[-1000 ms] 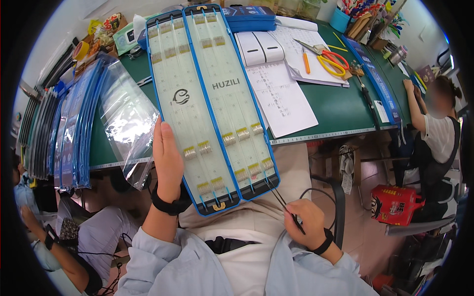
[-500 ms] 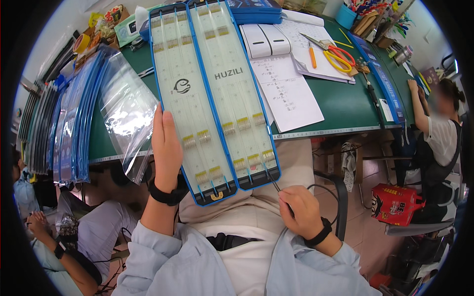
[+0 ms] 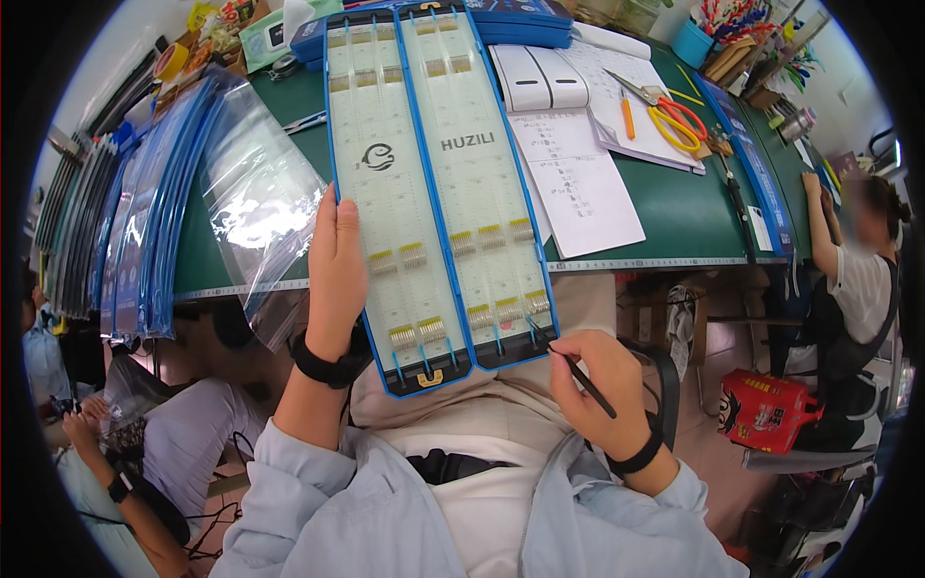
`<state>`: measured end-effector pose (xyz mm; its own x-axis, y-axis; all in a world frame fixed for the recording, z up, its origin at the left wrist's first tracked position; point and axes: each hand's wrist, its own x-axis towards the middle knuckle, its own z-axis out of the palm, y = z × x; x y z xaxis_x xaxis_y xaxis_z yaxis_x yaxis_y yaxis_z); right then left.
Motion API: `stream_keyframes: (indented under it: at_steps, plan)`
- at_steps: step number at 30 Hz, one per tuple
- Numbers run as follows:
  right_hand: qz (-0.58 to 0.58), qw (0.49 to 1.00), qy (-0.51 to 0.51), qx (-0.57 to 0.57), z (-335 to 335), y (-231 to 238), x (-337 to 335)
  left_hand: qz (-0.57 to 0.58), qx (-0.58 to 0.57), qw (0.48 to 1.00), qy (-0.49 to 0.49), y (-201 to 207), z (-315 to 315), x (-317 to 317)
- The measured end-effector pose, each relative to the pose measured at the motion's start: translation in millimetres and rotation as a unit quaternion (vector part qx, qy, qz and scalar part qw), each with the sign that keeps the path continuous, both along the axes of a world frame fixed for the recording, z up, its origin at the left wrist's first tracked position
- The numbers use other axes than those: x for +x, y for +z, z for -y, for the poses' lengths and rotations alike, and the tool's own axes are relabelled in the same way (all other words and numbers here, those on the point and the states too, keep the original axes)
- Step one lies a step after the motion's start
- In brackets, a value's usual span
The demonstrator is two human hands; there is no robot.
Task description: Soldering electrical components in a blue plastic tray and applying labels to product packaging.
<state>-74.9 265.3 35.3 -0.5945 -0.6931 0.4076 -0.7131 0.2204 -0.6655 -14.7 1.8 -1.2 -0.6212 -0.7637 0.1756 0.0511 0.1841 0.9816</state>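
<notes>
A long two-panel case (image 3: 451, 207) with blue edges and pale, ruled insides lies opened flat, tilted between the table edge and my lap. Rows of small metal spring coils (image 3: 489, 238) with yellow markings cross both panels. My left hand (image 3: 337, 270) grips the case's left edge, thumb on the near face and the other fingers mostly hidden behind it. At the lower right corner, my right hand (image 3: 602, 385) pinches a slim black tool (image 3: 588, 381). Its thin tip is by the lowest coils and the blue peg there; whether they touch, I cannot tell.
The green table (image 3: 626, 193) carries paper sheets (image 3: 583, 207), scissors (image 3: 679, 125) and an orange pen-like tool (image 3: 627, 118). Clear plastic bags (image 3: 260, 183) and wrapped blue cases (image 3: 159, 222) stand left. Other people sit at both sides; a red bag (image 3: 766, 412) is on the right.
The case sits slightly farther right in view. My right hand has turned, so the black tool's back end now shows across the palm, with its tip still near the lower right coils.
</notes>
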Motion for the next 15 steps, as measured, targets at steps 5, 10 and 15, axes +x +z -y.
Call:
stream_keyframes:
  at_steps: [5, 10, 15]
  plan:
    - [0.029, 0.996, 0.035, 0.081, 2.3, 20.3, -4.4, -0.007, 0.016, 1.0, -0.018, -0.8, 1.2, -0.8]
    - [0.054, 0.993, 0.056, 0.093, 26.9, 32.9, -22.8, -0.004, -0.011, 1.0, -0.003, 2.6, -3.4, 0.1]
    - [0.001, 0.989, 0.06, 0.135, 68.2, 44.5, -62.3, 0.004, -0.032, 0.999, 0.002, 2.7, -6.0, 2.1]
